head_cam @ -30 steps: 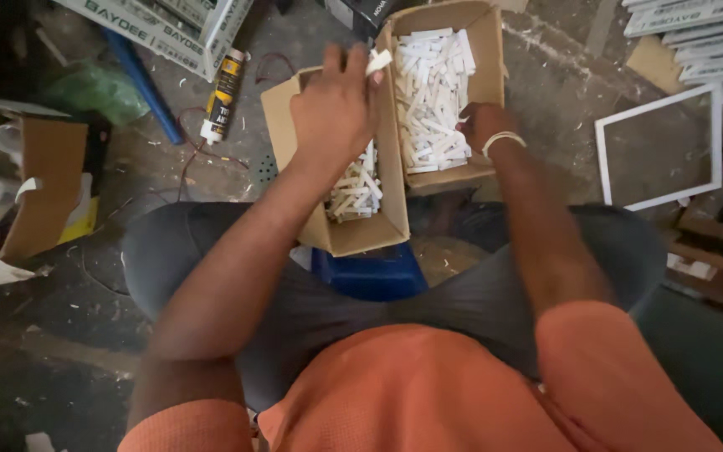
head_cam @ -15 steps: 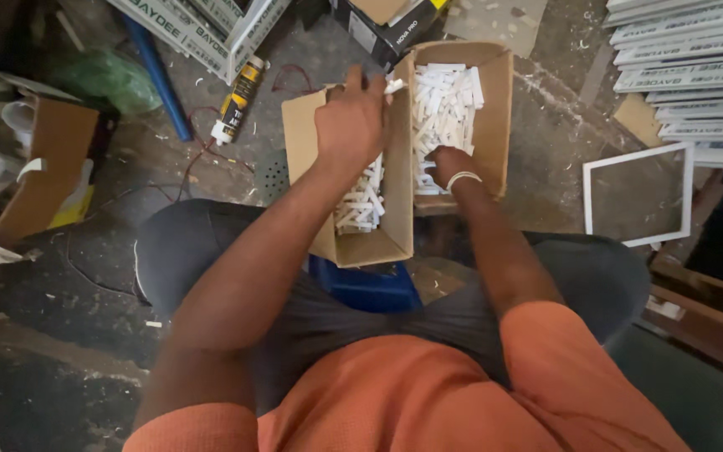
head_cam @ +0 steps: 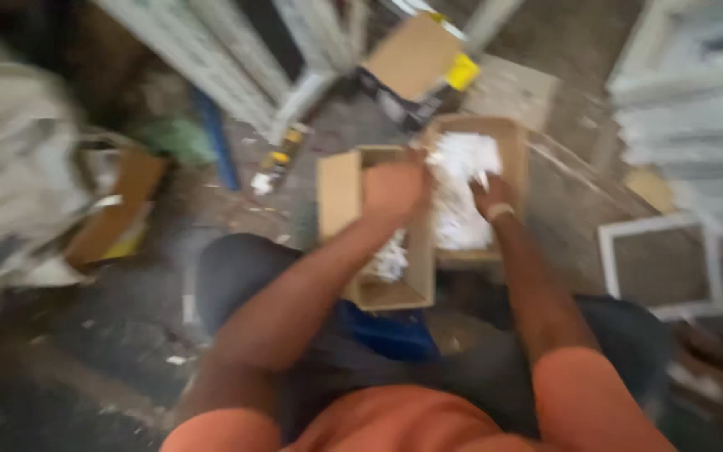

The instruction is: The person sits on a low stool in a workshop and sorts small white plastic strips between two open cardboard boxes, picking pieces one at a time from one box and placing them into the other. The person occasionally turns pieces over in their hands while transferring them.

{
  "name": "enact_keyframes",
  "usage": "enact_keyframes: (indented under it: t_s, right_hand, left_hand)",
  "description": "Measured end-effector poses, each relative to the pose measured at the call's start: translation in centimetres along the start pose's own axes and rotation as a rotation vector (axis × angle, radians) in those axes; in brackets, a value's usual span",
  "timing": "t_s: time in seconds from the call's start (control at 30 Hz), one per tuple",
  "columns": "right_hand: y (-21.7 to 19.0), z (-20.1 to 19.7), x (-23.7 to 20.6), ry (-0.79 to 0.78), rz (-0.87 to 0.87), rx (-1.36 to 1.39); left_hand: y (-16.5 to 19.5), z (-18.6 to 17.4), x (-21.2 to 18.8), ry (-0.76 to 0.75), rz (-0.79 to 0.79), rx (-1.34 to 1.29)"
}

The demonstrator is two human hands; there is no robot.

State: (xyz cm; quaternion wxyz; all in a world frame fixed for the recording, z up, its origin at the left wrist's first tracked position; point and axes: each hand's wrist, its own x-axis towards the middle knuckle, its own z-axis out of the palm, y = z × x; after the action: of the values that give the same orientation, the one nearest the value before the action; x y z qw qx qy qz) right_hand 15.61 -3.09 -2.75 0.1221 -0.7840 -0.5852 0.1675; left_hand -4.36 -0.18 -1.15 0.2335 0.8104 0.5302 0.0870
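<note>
Right now my left hand (head_cam: 393, 189) hovers over the near cardboard box (head_cam: 382, 289), curled loosely, though the blur keeps me from telling whether it pinches anything. That box sits open on my lap with a small heap of white pieces (head_cam: 390, 259) in its bottom. Touching it on the far right side is a second box (head_cam: 514, 138), much fuller with the same white pieces (head_cam: 462, 192). My right hand (head_cam: 490, 194) reaches into that second box and rests on the pile; I cannot tell if its fingers are spread or closed. Left of the near box a brown carton (head_cam: 115, 218) lies on the dusty floor. Well to the right lies a white frame (head_cam: 658, 268).
</note>
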Motion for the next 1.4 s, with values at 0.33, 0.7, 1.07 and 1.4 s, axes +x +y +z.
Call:
enact_keyframes:
  t_s: [0.33, 0.7, 1.07, 1.4]
  right_hand:
    - [-3.1, 7.0, -3.2, -0.317, -0.045, -0.203]
    - [-2.6, 4.8, -3.5, -0.424, -0.039, -0.280]
    - [-1.7, 2.7, -2.4, -0.422, -0.046, -0.255]
    - [-3.6, 4.1, -5.4, -0.326, 0.159, -0.199]
  left_hand:
    - [-0.7, 0.8, 0.8, 0.198, -0.013, -0.097]
    - [-0.8, 0.8, 1.2, 0.144, 0.010, 0.006]
    - [-0.5, -0.6, 1.1, 0.039, 0.096, 0.003]
    - [-2.5, 0.0, 0.0, -0.023, 0.114, -0.005]
